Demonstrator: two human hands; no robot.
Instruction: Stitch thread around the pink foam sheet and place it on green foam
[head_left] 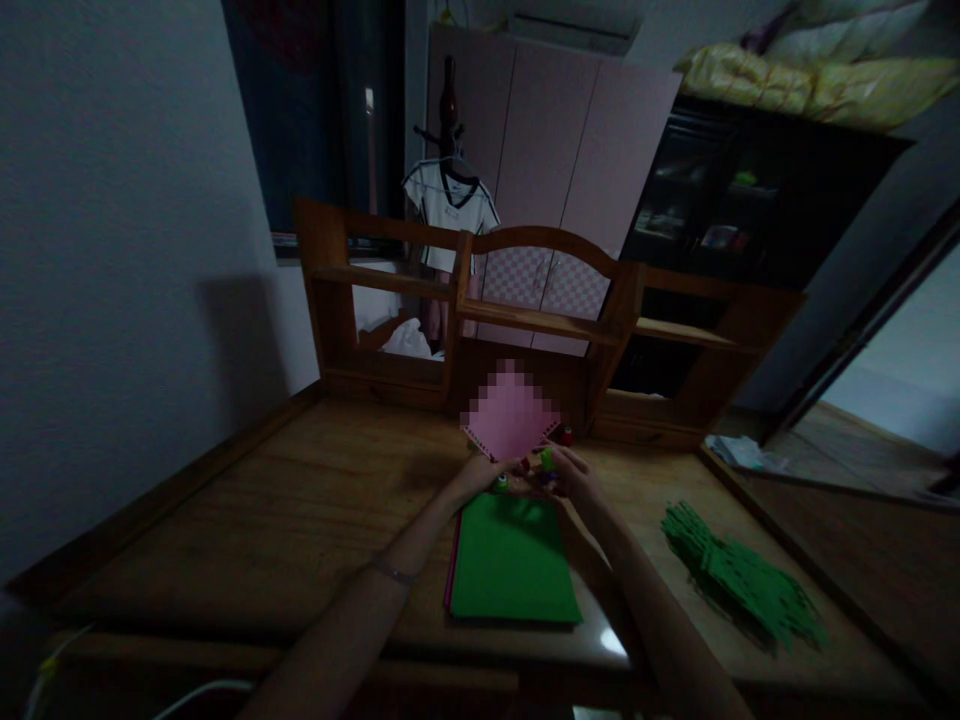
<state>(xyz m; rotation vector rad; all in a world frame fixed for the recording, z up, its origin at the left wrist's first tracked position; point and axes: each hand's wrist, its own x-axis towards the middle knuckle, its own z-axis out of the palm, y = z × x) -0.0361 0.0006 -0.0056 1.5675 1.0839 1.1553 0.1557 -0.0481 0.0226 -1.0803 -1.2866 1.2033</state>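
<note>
A sheet of pink paper (514, 415), partly blurred out by pixelation, stands tilted above the desk with small holes along its lower edges. My left hand (487, 472) is closed on its bottom corner. Close beside it on the right, my right hand (571, 472) has its fingers curled by a small bright green item (546, 459); what they grip is too dark to make out. Another small green item (501, 482) and a small red item (568, 436) are around the hands. Below both hands lies a stack of green paper (514, 560), with a pink edge showing at its left side.
Cut green paper strips (739, 575) lie in a pile on the right of the wooden desk (262, 500). A wooden shelf unit (540, 320) rises along the back edge. Behind it hangs a white shirt (454, 210) before a pink wardrobe (544, 130). The room is dim.
</note>
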